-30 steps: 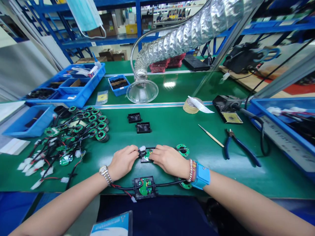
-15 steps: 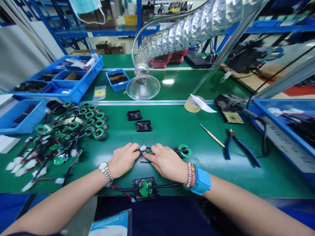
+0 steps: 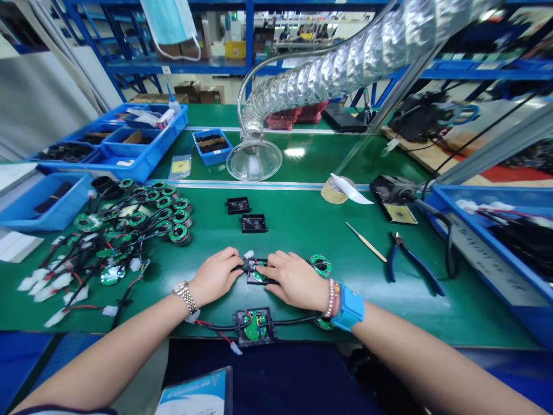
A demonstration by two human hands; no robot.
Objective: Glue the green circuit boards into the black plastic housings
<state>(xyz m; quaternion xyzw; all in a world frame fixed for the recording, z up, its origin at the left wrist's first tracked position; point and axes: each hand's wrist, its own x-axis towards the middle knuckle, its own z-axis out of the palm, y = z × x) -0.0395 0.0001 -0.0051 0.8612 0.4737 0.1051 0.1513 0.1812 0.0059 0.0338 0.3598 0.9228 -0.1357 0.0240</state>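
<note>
Both hands are down on the bench here. The left hand (image 3: 213,276) has its fingertips (image 3: 235,262) on the left end of a small black plastic box (image 3: 253,280), and the right hand (image 3: 294,281) has its fingers (image 3: 272,270) curled over the right end, so the box is clamped between them. There's a green circuit board (image 3: 260,276) inside. Just past the right fingers sits a green ring board (image 3: 320,265), and right below the hands is a wired box (image 3: 254,326). Two black housings (image 3: 246,214) lie ahead of the fingers, blue-handled pliers (image 3: 410,266) off to the right, and a pile of wired boards (image 3: 129,236) off to the left.
</note>
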